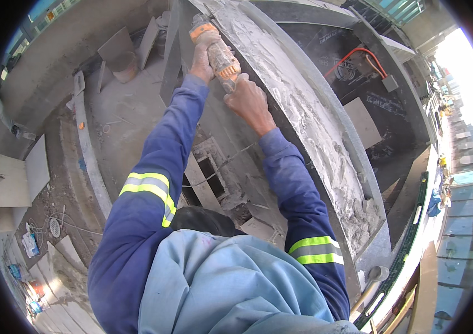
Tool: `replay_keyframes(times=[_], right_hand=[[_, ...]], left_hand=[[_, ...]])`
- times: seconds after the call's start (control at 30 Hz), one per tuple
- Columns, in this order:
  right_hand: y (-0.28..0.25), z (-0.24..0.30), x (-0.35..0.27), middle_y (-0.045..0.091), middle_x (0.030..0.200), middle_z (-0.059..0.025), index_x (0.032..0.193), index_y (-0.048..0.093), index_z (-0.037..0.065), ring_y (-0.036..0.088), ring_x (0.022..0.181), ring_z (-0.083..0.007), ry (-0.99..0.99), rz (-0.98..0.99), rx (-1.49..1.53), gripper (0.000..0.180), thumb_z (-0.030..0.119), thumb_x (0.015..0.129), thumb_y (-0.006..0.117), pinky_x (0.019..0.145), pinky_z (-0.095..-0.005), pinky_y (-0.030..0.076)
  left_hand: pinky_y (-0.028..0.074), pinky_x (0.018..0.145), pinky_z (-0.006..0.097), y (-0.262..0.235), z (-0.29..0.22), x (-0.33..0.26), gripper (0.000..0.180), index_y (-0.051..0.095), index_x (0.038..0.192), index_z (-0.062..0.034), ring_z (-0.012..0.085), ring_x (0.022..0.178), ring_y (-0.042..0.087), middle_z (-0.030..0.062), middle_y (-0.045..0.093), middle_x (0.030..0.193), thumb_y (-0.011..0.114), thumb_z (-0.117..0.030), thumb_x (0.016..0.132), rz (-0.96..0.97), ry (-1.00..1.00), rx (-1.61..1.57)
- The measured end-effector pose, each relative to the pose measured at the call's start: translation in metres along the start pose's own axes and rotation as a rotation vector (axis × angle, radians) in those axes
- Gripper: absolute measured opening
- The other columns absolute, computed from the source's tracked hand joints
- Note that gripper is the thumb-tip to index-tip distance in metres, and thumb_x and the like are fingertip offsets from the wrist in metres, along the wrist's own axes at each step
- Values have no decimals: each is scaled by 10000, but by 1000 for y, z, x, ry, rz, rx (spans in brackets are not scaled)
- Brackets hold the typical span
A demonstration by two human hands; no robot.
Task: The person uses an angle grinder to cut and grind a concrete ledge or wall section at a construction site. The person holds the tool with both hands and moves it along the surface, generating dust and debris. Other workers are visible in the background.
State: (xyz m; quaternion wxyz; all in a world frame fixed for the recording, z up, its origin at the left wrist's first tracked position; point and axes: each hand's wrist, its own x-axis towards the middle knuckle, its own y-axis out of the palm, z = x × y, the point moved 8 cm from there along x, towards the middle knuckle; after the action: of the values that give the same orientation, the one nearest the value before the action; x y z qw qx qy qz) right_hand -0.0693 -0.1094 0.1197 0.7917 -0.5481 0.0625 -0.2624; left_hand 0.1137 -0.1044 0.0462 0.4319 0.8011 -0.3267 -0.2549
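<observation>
Both my arms, in blue sleeves with yellow reflective bands, reach up to an orange and grey power tool (218,51). My left hand (202,60) grips its rear body near the orange end. My right hand (249,100) holds its front end, pressed against a large slab (303,122) coated with rough grey mortar. The slab stands tilted on its edge and runs from the top down to the lower right.
A bucket (125,65) and loose tiles (9,189) lie on the dusty floor at left. A red cable (353,54) loops on the dark wall behind the slab. A long level (409,239) and a mallet (374,276) sit at lower right. A hollow block (211,167) lies below.
</observation>
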Motion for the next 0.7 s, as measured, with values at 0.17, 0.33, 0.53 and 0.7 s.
replay_keyframes(times=[0.17,0.33,0.53,0.7], right_hand=[[4,-4,-5,704,849,-348,987,553,-105,732,826,-492,30,10,23,370,154,773,709,764,-542,584],[5,-6,-11,697,867,-368,990,553,-113,722,847,-512,49,33,25,387,166,774,711,780,-551,575],[6,-5,-11,697,877,-372,998,550,-111,719,864,-518,23,29,8,391,170,780,711,792,-551,573],[6,-5,-12,714,832,-329,997,540,-92,741,805,-473,-14,14,-50,348,144,796,699,746,-521,602]], left_hand=[[633,722,563,1,7,-8,455,555,1173,-61,362,792,709,185,662,906,775,-213,806,7,-8,-26],[630,736,572,-3,18,-8,472,527,1198,-18,379,832,706,215,651,943,746,-220,832,5,1,-38],[630,773,573,-4,14,-11,449,533,1202,-3,391,864,713,237,664,977,715,-230,860,11,42,-19],[632,769,564,1,15,-19,426,547,1184,-9,381,858,715,228,667,968,707,-244,866,-32,44,-2]])
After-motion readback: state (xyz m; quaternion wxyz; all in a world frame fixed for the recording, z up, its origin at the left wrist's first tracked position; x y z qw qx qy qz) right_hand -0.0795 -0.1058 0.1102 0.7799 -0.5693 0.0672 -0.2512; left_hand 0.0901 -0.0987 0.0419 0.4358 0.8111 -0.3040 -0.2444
